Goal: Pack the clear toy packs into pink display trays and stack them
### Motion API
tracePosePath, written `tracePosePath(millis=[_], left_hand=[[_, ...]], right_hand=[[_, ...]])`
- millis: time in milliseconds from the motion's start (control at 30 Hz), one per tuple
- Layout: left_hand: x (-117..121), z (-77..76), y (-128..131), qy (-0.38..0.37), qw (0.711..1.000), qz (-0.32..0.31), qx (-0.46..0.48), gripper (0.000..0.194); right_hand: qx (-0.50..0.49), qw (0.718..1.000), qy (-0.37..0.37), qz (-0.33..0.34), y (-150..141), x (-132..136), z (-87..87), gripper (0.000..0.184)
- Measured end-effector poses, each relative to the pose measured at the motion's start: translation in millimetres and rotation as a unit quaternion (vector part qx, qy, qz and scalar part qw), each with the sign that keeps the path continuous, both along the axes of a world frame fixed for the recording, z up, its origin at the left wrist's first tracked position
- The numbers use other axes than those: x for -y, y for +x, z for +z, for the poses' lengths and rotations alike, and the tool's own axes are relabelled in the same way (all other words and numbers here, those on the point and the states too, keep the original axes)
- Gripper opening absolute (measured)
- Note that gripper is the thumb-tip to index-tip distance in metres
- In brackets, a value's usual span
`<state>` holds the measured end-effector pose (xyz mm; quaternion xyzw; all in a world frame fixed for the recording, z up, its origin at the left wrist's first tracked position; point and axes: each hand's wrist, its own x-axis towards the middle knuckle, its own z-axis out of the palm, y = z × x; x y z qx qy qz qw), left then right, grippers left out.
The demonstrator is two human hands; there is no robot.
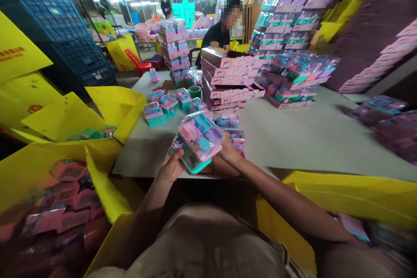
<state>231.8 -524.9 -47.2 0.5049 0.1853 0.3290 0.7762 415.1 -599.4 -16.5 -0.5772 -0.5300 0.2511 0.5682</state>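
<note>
Between my two hands, above the table's near edge, is a pink and teal plastic box (198, 139) with a clear domed lid, tilted. Small pink, blue and purple pieces show through the lid. My left hand (173, 163) grips its left side, thumb at the front. Wrapped round the right side is my right hand (228, 150), its fingers partly hidden behind the box. Just beyond, similar small boxes (169, 104) stand on the table (276, 134). A pink open carton (233, 132) with more clear-lidded boxes lies right behind my right hand.
Stacked pink cardboard trays (228, 80) stand mid-table, with filled trays (293, 74) to their right. A yellow carton (107, 186) of pink boxes is at my left, another yellow carton (352, 189) at my right. A person (215, 34) sits across the table.
</note>
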Motion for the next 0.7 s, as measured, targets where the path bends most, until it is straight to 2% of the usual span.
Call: tracePosePath(millis=[100,133,267,333,433,533,567,633,700], left_hand=[[9,-8.9,1,-0.025,0.998,0.008,0.056,0.091],[10,-12.3,1,-0.032,0.997,0.002,0.066,0.091],[14,-27.3,3,-0.043,0.995,-0.045,0.083,0.098],[20,-34.1,8,-0.037,0.994,-0.055,0.081,0.097],[33,-39.7,20,0.007,0.999,-0.019,0.046,0.088],[43,-39.0,30,0.093,0.996,0.002,-0.004,0.087],[43,-38.9,32,0.118,0.993,-0.015,-0.019,0.087],[37,-41.5,35,0.153,0.984,-0.066,-0.058,0.083],[29,-49.9,38,0.169,0.973,-0.109,-0.11,0.081]], right_hand=[[-0.084,0.996,0.011,-0.007,13,35,20.4,0.074],[-0.082,0.997,0.013,0.001,13,46,27.3,0.075],[0.066,0.996,0.067,-0.004,3,81,41.2,0.056],[0.102,0.992,0.077,-0.008,0,90,39.5,0.054],[0.162,0.984,0.067,-0.009,13,101,33.9,0.058],[0.247,0.968,0.033,0.001,45,111,28.5,0.089],[0.257,0.966,0.012,0.01,58,113,25.8,0.093],[0.245,0.968,-0.037,0.04,84,117,16.8,0.089],[0.222,0.969,-0.079,0.076,105,118,2.7,0.087]])
